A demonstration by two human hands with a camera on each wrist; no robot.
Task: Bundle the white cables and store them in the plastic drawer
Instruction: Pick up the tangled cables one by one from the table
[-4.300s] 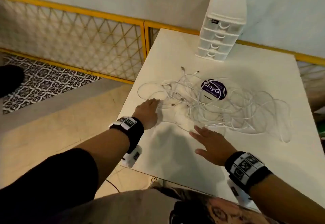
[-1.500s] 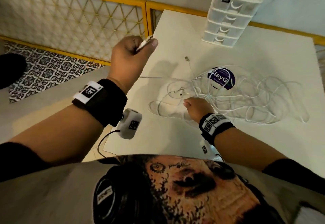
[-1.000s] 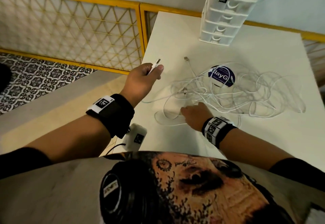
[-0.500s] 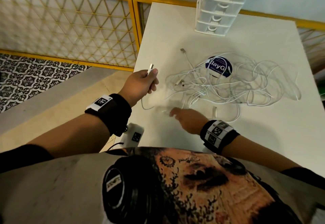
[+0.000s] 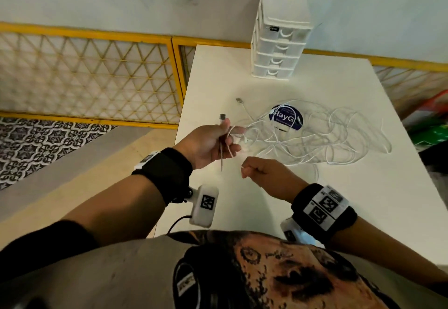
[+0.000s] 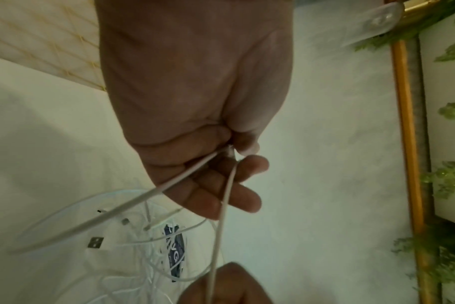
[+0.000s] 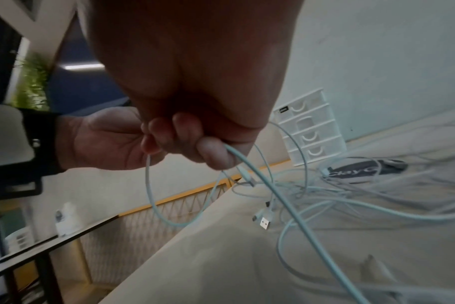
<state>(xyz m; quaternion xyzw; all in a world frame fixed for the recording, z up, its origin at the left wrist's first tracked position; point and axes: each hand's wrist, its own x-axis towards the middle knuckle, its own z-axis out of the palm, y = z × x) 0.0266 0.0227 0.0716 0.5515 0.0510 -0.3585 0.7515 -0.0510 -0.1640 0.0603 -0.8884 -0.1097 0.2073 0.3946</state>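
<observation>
A tangle of white cables (image 5: 322,136) lies across the middle of the white table (image 5: 358,202). My left hand (image 5: 213,142) is raised over the table's left edge and grips one cable near its plug (image 5: 222,116), which sticks up past the thumb; a loop hangs from its fingers (image 6: 237,195). My right hand (image 5: 263,171), just below and to the right, pinches the same cable (image 7: 249,162) in curled fingers (image 7: 216,156). The white plastic drawer unit (image 5: 278,39) stands at the table's far edge, all drawers pushed in.
A round dark-blue sticker or disc (image 5: 286,118) lies under the cables. A loose USB plug (image 7: 265,222) rests on the table near the tangle. A yellow-framed lattice fence (image 5: 97,78) runs along the table's left and far sides.
My left hand stayed raised with the plug end while my right hand lifted off the table and took hold of the cable. A loop has formed in my left hand.
</observation>
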